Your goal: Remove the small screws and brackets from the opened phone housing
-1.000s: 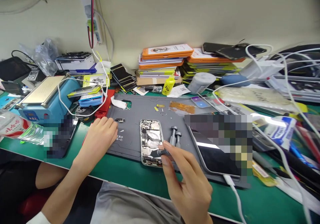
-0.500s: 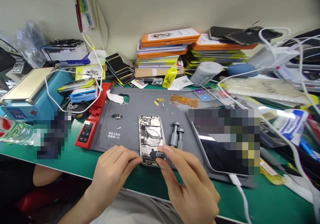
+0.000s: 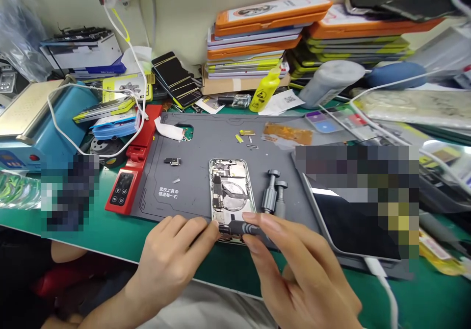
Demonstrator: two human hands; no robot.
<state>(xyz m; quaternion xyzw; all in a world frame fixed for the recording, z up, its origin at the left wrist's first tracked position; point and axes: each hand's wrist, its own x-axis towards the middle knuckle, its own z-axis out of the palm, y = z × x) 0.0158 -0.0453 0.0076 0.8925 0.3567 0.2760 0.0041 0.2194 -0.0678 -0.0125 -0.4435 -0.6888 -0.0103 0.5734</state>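
Observation:
An opened smartphone (image 3: 232,196), its inner parts and round coil showing, lies on the grey work mat (image 3: 198,191). My left hand (image 3: 176,255) is closed, its thumb and index finger pinched at the phone's lower left edge. In my right hand (image 3: 294,255), thumb and fingers pinch a dark screwdriver (image 3: 239,227) with grey rings, held over the phone's lower end; its tip is hard to make out near my left fingertips. Two grey screwdrivers (image 3: 270,191) stand just right of the phone. A small phone part (image 3: 172,162) lies to the left.
A large tablet (image 3: 353,226) with a white cable (image 3: 386,285) lies at right. A red control unit (image 3: 121,189) edges the mat's left side. Behind are a yellow bottle (image 3: 265,91), stacked orange cases (image 3: 272,12) and a blue machine (image 3: 44,128). Another person's arm shows at lower left.
The view has come nearer and shifted, so the bench things sit differently in frame. Both hands remain at the phone's lower end, the screwdriver still in my right hand.

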